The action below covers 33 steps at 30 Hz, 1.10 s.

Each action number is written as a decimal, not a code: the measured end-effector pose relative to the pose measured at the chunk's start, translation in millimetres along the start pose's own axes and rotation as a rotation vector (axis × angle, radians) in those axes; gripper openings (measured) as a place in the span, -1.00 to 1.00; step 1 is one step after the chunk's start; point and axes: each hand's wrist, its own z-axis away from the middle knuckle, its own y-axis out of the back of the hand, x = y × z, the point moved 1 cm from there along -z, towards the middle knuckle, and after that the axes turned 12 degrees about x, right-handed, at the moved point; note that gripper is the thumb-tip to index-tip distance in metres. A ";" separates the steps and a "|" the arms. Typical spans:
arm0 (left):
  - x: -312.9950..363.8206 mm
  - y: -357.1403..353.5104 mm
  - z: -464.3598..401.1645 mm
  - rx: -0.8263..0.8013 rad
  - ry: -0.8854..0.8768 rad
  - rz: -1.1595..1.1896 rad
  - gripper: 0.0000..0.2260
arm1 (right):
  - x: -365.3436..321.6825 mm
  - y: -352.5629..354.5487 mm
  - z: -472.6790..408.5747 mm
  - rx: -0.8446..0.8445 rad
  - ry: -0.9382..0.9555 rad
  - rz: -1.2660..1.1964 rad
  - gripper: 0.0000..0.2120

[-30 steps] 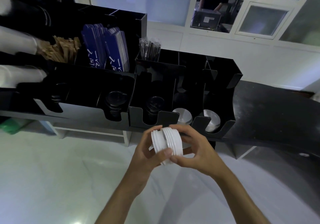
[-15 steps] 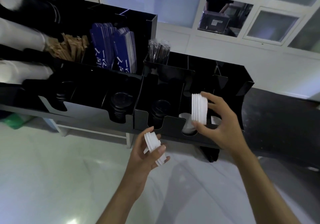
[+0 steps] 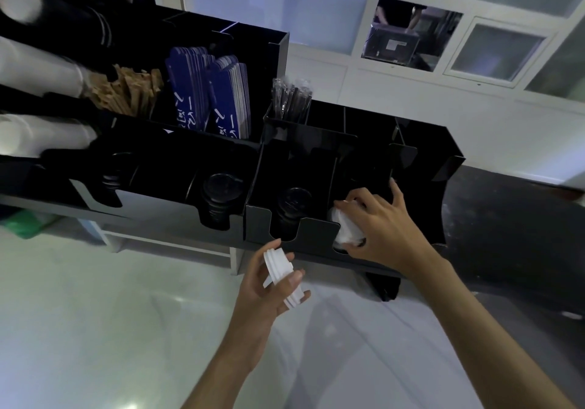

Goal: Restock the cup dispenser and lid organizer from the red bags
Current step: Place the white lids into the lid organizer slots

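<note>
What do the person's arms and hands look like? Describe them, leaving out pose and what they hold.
Both forearms are bare, with no sleeves in view. The left hand and right hand wear no gloves, and no rings, watch or bands show. The fingers are uncovered.

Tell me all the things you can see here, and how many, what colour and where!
lid organizer: one, black, on the counter in the middle
white lids in the organizer: one stack, under the right hand's fingers
white lids in hand: one small stack, below the organizer
black lids: several stacks, in the slots to the left
blue sleeves: two bunches, upper compartments
brown stir sticks: a bunch, left of the sleeves
wrapped straws: a bunch, dark, right of the sleeves
cup stacks: white and dark, far left, count unclear
counter: one, black, right
left hand: holds the small lid stack
right hand: on the lids in the organizer
</note>
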 end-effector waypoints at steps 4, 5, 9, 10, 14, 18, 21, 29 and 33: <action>-2.6 -1.6 -0.3 -0.007 0.012 -0.007 -0.33 | -4.5 -5.4 2.7 -0.012 -0.005 0.014 -0.35; -2.9 -1.8 -0.4 -0.007 0.013 -0.008 -0.33 | -4.6 -4.8 2.9 -0.026 -0.010 0.012 -0.39; -2.3 -0.7 -0.5 0.000 0.016 -0.008 -0.34 | -5.1 -4.5 4.4 -0.059 0.000 0.016 -0.57; -2.0 -0.4 -0.4 0.003 0.016 -0.010 -0.35 | -5.6 -5.7 5.1 -0.071 -0.004 0.015 -0.59; 0.0 0.8 3.3 -0.003 0.007 -0.017 -0.36 | -9.6 -0.5 3.6 -0.187 -0.062 -0.023 -0.66; 0.2 2.2 9.7 -0.036 -0.005 -0.061 -0.37 | -17.1 13.8 4.1 -0.305 -0.152 -0.069 -0.56; -0.2 2.5 13.6 -0.063 -0.037 -0.146 -0.37 | -27.2 24.5 22.5 -0.057 -0.235 -0.152 -0.58; -11.3 -17.2 28.6 -0.138 -0.041 -0.280 -0.29 | -80.5 64.9 102.1 0.109 -0.488 -0.943 -0.50; -17.9 -33.3 34.2 -0.185 -0.049 -0.362 -0.39 | -97.6 59.3 116.7 -0.034 -0.558 -1.009 -0.38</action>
